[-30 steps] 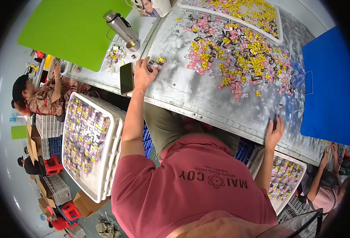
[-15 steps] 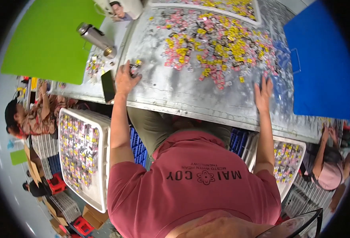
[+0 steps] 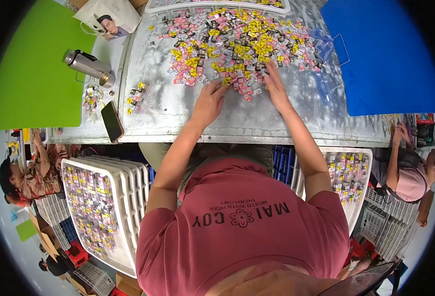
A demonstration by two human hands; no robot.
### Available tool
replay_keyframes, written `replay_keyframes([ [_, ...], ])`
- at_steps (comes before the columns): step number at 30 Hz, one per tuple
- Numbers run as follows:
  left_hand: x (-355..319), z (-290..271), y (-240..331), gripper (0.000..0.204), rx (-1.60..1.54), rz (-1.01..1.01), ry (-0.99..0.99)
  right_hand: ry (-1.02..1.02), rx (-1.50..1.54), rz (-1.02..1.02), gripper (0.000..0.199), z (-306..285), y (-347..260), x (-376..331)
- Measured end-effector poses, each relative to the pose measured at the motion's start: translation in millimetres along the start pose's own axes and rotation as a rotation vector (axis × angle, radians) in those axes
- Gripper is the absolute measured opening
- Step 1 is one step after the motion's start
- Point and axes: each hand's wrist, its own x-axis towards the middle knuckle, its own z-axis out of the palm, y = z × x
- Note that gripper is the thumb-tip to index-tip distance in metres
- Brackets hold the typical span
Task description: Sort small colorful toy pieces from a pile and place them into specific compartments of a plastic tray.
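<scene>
Pile: heap of small pink, yellow and grey packets [image 3: 237, 42] spread across the grey metal table [image 3: 178, 106], at its far middle.
Left hand [image 3: 208, 101]: flat, fingers spread, touching the pile's near edge; grasping nothing.
Right hand [image 3: 275, 84]: likewise flat on packets, nothing gripped.
Change: 1 second ago both hands sat far apart at the table's sides; now the 2 meet at the pile, so handling of packets looks begun.
Around: black phone [image 3: 112, 121], steel flask [image 3: 86, 64], white slotted tray [image 3: 101, 207] below left.

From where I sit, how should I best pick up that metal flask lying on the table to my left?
Grip the steel flask around its smooth cylindrical middle, coming from above with the left hand. It lies on its side, cap end toward the phone, so the barrel offers the widest hold.
</scene>
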Motion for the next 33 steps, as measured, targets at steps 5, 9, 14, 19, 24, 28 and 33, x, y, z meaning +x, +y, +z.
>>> replay_keyframes([
  [5,-2,15,-1,0.041,-0.047,-0.011,-0.014,0.063,0.202,0.055,0.045,-4,-6,-29],
  [9,-6,16,11,0.038,-0.179,-0.181,-0.062,0.078,0.026,-0.02,0.037,-1,-18,-41],
  [14,-4,24,21,0.04,-0.137,-0.171,-0.038,-0.053,-0.405,-0.297,0.039,-11,-15,-39],
  [19,-2,28,24,0.04,-0.101,-0.17,0.009,-0.076,-0.333,-0.21,0.038,-15,-27,-38],
  [24,-3,32,25,0.037,-0.098,-0.145,-0.041,-0.105,-0.286,-0.131,0.039,-28,-24,-33],
  [28,0,40,32,0.037,-0.065,-0.125,-0.016,-0.163,-0.324,-0.127,0.039,-30,-31,-27],
  [33,9,45,40,0.034,-0.078,-0.169,0.0,-0.17,-0.385,-0.274,0.041,-26,-34,-24],
])
